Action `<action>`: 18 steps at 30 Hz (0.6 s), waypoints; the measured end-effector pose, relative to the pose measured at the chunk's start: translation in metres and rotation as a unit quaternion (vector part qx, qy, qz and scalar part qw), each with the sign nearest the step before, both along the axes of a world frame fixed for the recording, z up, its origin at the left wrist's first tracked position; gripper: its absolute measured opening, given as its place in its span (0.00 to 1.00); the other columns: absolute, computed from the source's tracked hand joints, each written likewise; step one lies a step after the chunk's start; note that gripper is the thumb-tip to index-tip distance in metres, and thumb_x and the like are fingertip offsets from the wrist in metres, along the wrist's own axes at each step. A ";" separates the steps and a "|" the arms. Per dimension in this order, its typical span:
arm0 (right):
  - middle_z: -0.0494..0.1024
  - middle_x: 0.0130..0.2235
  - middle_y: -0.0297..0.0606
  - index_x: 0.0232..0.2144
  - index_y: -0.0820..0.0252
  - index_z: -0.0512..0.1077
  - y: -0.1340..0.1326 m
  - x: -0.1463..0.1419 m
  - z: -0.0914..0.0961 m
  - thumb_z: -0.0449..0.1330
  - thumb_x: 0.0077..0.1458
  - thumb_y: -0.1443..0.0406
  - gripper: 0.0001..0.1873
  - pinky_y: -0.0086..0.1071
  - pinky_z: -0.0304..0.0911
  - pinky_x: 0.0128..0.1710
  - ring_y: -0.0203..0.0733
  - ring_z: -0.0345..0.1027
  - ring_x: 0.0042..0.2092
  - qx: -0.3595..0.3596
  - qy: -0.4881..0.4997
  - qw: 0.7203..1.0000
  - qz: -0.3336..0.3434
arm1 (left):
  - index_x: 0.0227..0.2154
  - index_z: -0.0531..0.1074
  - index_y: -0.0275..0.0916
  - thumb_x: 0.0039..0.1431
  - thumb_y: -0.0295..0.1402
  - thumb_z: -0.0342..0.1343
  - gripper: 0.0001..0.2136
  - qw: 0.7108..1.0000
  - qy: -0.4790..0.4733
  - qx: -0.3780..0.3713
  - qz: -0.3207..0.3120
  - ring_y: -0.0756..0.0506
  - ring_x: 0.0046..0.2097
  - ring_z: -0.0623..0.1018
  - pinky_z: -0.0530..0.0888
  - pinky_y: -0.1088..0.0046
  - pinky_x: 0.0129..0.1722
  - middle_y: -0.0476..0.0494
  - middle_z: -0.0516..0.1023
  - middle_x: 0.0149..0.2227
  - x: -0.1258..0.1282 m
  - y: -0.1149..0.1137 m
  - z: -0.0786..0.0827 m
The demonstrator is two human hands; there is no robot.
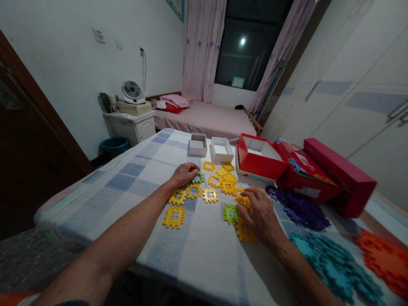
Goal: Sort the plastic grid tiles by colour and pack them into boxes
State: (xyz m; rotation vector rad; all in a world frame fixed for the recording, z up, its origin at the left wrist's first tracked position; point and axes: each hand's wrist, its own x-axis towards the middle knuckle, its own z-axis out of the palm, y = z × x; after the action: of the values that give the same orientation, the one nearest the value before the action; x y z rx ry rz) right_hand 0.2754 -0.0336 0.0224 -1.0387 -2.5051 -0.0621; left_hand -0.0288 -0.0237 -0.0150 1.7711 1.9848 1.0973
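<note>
My left hand (pixel 185 175) is closed, its fingertips on a green interlocking building piece (pixel 199 177) on the tablecloth. My right hand (pixel 259 212) reaches over yellow pieces on the right, fingers bent and apart; the hand partly covers a yellow piece (pixel 244 231). Just left of its thumb lies a light green window-shaped piece (pixel 230 213). Between my hands are several yellow pieces, among them a window piece (pixel 210 195) and an overlapping heap (pixel 228 178). Nearer me on the left lies a yellow square piece (pixel 174 216).
Two small white boxes (pixel 222 149) and a red box (pixel 261 159) stand along the table's far side. Right of them lean a red package (pixel 306 170) and a crimson box (pixel 341 174). Heaps of purple (pixel 301 208), teal (pixel 334 263) and orange pieces (pixel 385 259) lie at the right.
</note>
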 end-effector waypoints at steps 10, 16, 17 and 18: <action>0.69 0.47 0.48 0.51 0.63 0.66 -0.017 -0.015 -0.010 0.60 0.49 0.61 0.27 0.48 0.54 0.51 0.52 0.59 0.50 -0.114 0.000 0.990 0.080 | 0.33 0.77 0.38 0.49 0.34 0.51 0.13 0.999 -0.037 0.026 0.004 0.48 0.31 0.75 0.71 0.74 0.35 0.47 0.79 0.30 0.002 -0.001 0.000; 0.67 0.45 0.41 0.46 0.58 0.66 -0.007 -0.007 -0.001 0.56 0.53 0.59 0.18 0.38 0.59 0.49 0.44 0.62 0.48 -0.188 0.236 0.952 0.051 | 0.34 0.76 0.36 0.49 0.37 0.51 0.14 0.993 -0.090 0.076 0.031 0.48 0.30 0.75 0.72 0.72 0.33 0.45 0.78 0.30 0.014 -0.005 0.015; 0.68 0.44 0.40 0.45 0.57 0.66 -0.003 -0.006 -0.001 0.57 0.53 0.58 0.18 0.37 0.60 0.48 0.43 0.63 0.46 -0.211 0.261 0.941 0.041 | 0.34 0.76 0.35 0.49 0.37 0.52 0.14 0.991 -0.098 0.082 0.030 0.48 0.30 0.75 0.72 0.72 0.33 0.45 0.78 0.30 0.017 -0.006 0.021; 0.69 0.42 0.39 0.44 0.57 0.67 0.000 -0.005 -0.002 0.57 0.52 0.57 0.18 0.37 0.61 0.46 0.43 0.64 0.45 -0.239 0.286 0.928 0.032 | 0.34 0.76 0.35 0.48 0.37 0.52 0.14 0.990 -0.106 0.086 0.025 0.48 0.30 0.75 0.72 0.73 0.33 0.45 0.78 0.30 0.021 -0.007 0.027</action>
State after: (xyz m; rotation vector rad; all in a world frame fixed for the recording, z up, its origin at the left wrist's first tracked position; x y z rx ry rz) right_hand 0.2701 -0.0333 0.0199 -0.9635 -2.0389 0.7924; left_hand -0.0080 -0.0305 0.0117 1.6126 1.8646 1.4480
